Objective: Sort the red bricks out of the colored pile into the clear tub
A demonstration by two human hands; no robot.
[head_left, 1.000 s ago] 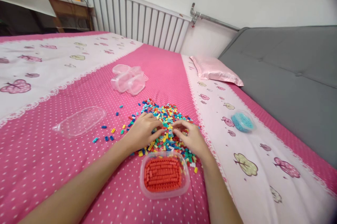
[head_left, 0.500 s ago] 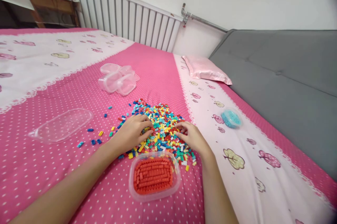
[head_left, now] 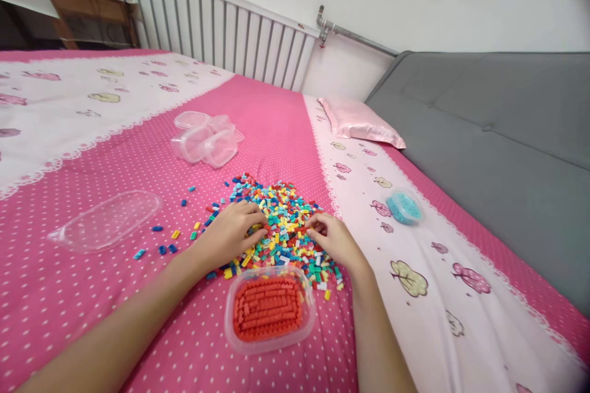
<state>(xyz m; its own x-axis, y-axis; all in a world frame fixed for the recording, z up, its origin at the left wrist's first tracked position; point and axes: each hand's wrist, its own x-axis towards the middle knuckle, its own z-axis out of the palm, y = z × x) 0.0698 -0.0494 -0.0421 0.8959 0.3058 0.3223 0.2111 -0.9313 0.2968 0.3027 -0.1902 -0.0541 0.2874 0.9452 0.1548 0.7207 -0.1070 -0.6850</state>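
Note:
My left hand (head_left: 235,230) rests at the left side of a pile of small, colourful toy bricks (head_left: 286,211). Its fingers curve over the bricks, with a gap between thumb and forefinger and no held brick visible. On the pile's right side is my right hand (head_left: 334,236), thumb and fingers bent inward close together. Red bricks lie at its fingertips, but whether one is pinched there is unclear. Nearer to me, between my forearms, stands a clear plastic box (head_left: 270,344) with red bricks (head_left: 267,307) packed in rows.
A clear lid (head_left: 110,221) lies to the left, near several stray bricks. Beyond the pile are stacked clear containers (head_left: 207,138). At right sits a tub of light blue pieces (head_left: 404,207). A pink pillow (head_left: 362,119) lies by the grey headboard (head_left: 488,128).
My right hand's fingers have drawn slightly closer together at the pile. My left hand has stayed in nearly the same place. The boxes and lid have not moved.

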